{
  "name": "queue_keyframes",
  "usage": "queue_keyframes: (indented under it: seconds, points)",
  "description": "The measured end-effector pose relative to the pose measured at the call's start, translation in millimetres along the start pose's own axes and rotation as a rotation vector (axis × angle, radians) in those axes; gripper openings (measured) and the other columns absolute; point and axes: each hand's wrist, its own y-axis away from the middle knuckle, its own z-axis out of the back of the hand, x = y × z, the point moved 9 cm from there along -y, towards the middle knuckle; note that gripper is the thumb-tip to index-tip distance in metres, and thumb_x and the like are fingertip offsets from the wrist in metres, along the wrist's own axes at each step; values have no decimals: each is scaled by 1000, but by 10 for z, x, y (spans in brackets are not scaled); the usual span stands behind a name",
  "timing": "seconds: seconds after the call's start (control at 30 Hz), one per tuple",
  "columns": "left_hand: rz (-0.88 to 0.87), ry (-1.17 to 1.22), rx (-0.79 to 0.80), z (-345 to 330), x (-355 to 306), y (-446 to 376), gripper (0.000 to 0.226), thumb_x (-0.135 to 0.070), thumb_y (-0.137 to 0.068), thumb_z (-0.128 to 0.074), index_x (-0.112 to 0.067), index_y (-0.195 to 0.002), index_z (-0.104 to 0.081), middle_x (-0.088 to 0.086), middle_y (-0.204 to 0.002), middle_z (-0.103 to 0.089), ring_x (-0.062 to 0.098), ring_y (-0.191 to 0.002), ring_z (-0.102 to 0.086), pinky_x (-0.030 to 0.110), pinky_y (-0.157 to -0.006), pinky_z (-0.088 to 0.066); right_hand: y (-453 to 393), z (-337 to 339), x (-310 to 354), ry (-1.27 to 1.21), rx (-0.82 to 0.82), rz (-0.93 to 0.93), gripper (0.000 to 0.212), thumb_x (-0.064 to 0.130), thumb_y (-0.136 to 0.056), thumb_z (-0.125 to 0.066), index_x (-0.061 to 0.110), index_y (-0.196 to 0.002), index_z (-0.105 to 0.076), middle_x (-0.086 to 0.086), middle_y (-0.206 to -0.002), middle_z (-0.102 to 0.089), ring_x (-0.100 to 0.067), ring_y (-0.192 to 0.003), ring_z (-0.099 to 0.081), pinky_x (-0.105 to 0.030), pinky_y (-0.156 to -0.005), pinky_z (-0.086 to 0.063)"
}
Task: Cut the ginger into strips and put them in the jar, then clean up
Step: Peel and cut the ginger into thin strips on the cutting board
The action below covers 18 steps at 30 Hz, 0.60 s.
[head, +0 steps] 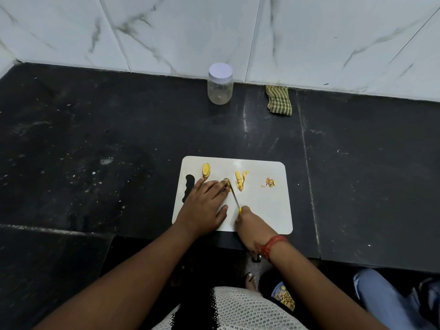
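Observation:
On the white cutting board (266, 210) my left hand (204, 206) lies flat, its fingertips pressing a small ginger piece (227, 181). My right hand (250, 226) grips the yellow handle of a small knife (235, 198), whose blade tip meets that piece. Cut ginger strips (240, 179) lie just right of the blade. A sliced ginger chunk (206, 170) sits at the board's far left, and peel scraps (270, 182) at its right. The clear jar (220, 84) with a white lid on stands by the wall, well beyond the board.
A green checked cloth (279, 100) lies against the marble wall right of the jar. The board rests near the front edge of the dark counter (95, 151). Below the edge, a person's jeans-clad leg (385, 298) and a small bowl of scraps (283, 297) show.

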Motion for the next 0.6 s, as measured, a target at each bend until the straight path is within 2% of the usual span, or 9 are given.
queue_keyframes:
  seconds: [0.1,0.27,0.33,0.4,0.47,0.6]
  points:
    - [6,-14,8,0,2,-1,53,-43,-97,-46,-16,-141,-58,2,-152,-51,23,-137,-46,49,-123,-25,68,-56,-82,-7,10,-12,8,14,-102,-35,16,-104,-27,-6,-90,-46,-24,-87,-45,-32,-78,-38]
    - [8,-1,7,2,-2,7,53,-43,-98,-44,-17,-141,-58,2,-152,-50,23,-137,-46,50,-124,-23,183,42,-74,-28,-43,67,6,5,-99,-34,10,-98,-31,3,-77,-41,-17,-80,-45,-23,-70,-34]
    - [11,-1,12,1,0,7,53,-44,-99,-43,-17,-143,-57,2,-153,-49,23,-138,-45,50,-124,-23,230,61,-55,-7,-65,99,7,3,-98,-35,9,-96,-31,5,-73,-38,-11,-70,-44,-21,-65,-30]
    - [13,3,17,-1,2,9,53,-44,-99,-42,-17,-143,-57,1,-153,-49,23,-138,-45,50,-124,-22,243,47,-72,-18,-66,98,8,3,-97,-36,10,-95,-31,5,-71,-38,-4,-61,-38,-22,-58,-28]
    - [11,8,9,8,0,9,52,-44,-99,-42,-17,-141,-57,2,-153,-49,22,-138,-45,51,-124,-22,252,52,-108,-67,-52,71,5,6,-98,-35,10,-96,-34,2,-72,-42,-5,-60,-39,-26,-52,-27]
    - [11,7,4,14,-2,13,52,-44,-99,-41,-18,-141,-57,2,-152,-49,23,-137,-45,52,-124,-23,283,94,-91,-97,-57,83,1,10,-100,-35,9,-99,-36,1,-74,-46,-7,-62,-42,-28,-61,-32]
